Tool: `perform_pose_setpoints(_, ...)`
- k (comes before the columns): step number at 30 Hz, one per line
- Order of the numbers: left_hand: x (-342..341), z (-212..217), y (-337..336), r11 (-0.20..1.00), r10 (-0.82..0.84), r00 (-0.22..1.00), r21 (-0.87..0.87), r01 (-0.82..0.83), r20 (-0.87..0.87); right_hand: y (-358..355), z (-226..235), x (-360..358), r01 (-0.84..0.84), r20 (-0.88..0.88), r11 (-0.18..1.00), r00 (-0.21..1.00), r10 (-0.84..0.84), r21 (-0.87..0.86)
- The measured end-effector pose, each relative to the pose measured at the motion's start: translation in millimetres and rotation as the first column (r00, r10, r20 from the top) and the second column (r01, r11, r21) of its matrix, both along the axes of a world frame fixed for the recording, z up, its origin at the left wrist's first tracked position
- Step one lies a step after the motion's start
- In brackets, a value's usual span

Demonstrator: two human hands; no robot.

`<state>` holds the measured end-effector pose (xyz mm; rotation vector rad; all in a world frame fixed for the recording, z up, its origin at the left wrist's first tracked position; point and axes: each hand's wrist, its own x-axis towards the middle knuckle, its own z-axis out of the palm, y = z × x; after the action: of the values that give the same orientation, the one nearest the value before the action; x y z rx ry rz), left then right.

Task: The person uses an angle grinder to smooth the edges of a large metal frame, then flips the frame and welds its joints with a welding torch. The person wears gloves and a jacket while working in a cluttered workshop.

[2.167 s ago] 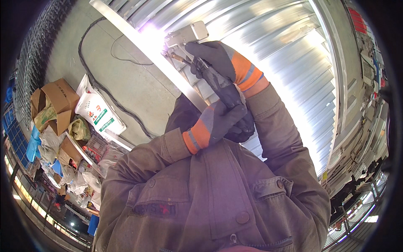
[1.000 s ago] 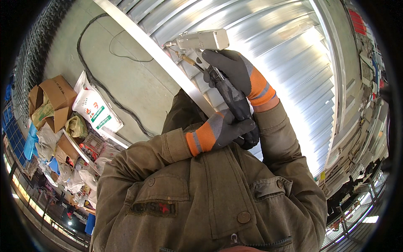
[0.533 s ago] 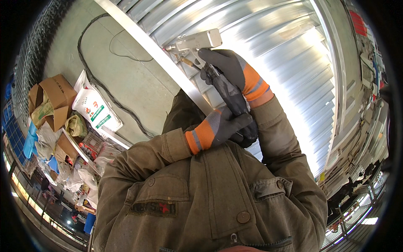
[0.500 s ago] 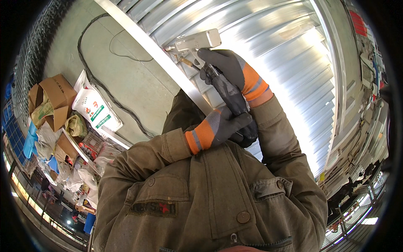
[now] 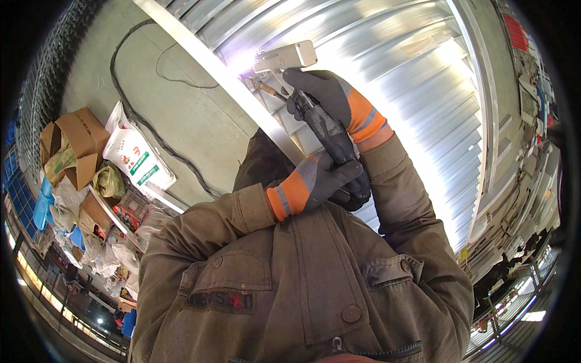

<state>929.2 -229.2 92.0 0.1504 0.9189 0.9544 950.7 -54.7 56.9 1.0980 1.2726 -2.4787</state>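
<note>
A handheld welding gun (image 5: 285, 58) with a grey metal head and a black-wrapped rear part points at a pale metal rail (image 5: 200, 57). A bright violet-white glow (image 5: 242, 62) shines at its tip, where a thin brass-coloured nozzle (image 5: 266, 89) also reaches toward the rail. My right hand (image 5: 325, 97), in a grey and orange glove, is wrapped round the gun just behind its head. Lower down, my left hand (image 5: 327, 180), gloved alike, closes round the black rear part near my chest.
Corrugated shiny metal sheeting (image 5: 387, 78) spreads right of the rail. On the floor at left lie a black cable (image 5: 158, 141), a white printed sack (image 5: 134, 151), an open cardboard box (image 5: 91, 139) and plastic bags (image 5: 69, 199). Another long metal rail (image 5: 478, 78) edges the sheeting at right.
A bright violet-white glow has appeared at the gun's tip against the rail. The gun's head has shifted very slightly left; both hands keep their grip.
</note>
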Motion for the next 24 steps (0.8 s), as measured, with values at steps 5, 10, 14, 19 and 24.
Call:
perform_pose_setpoints(5,-2.9,-1.7,-1.1,0.998,-0.039,0.998,0.043,0.042,-0.057,0.4,-1.9,-0.7,-0.013,-0.042,1.000,0.999,0.014,0.012)
perform_pose_setpoints(10,-0.2,0.8,-1.9,0.999,-0.040,0.999,-0.036,0.039,-0.010,0.8,-1.1,0.5,-0.040,-0.028,0.998,0.999,0.041,0.042)
perform_pose_setpoints(14,0.3,3.3,-0.9,0.997,-0.074,0.992,0.015,0.076,-0.105,-2.8,5.1,2.9,0.041,-0.038,0.999,0.998,-0.042,-0.032)
perform_pose_setpoints(19,3.3,5.1,0.1,0.994,-0.102,0.991,-0.036,0.099,-0.087,-4.4,7.7,5.3,0.032,-0.005,0.999,0.999,-0.032,-0.016)
perform_pose_setpoints(24,7.4,3.9,-0.9,0.994,-0.109,0.988,-0.014,0.108,-0.114,-4.6,5.4,9.0,-0.020,0.019,0.999,1.000,0.019,0.036)
